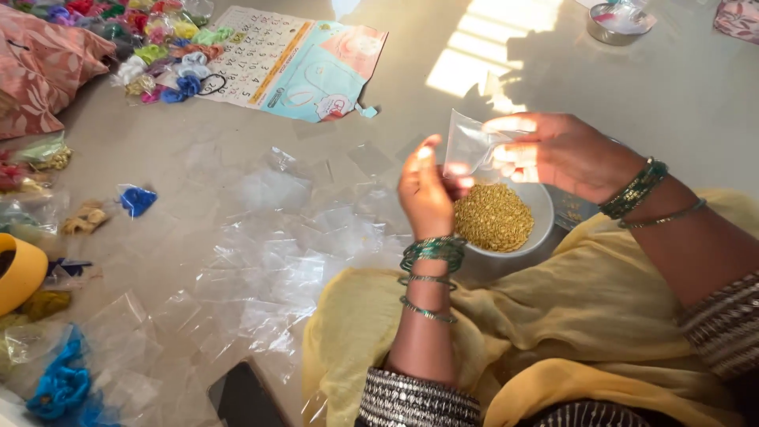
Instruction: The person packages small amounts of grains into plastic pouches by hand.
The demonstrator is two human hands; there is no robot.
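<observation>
Nearest the camera, a yellow cloth [553, 332] is draped over the lap, and both forearms rise from it. The left hand [425, 194] is held with its fingers pinched together at the lower corner of a small clear plastic pouch [468, 146]; whether anything is held between those fingertips cannot be told. The right hand [553, 154] is clamped on the pouch's upper edge, so the pouch is kept in the air between the two hands, just above a shallow bowl [541, 207] filled with small golden beads [494, 215].

A spill is judged the main risk: the pouch is thin and limp, its mouth is hard to make out, and beads dropped beside the opening would scatter. Those falling straight down would be caught by the bowl, but anything tipped toward the lap would be lost in the cloth folds. The bowl sits near the cloth's edge, close under the left wrist and its green bangles [433, 251], so it could be knocked by a lowered arm.

To the left, the pale surface is covered by a loose layer of empty clear pouches [261, 261], easily swept aside or blown about. Open room lies beyond the bowl, on the bare sunlit patch [482, 55]. Farther off, a calendar sheet [292, 59] and a heap of coloured fabric scraps [158, 47] are well apart, as is a steel dish [617, 22] at the far edge.
</observation>
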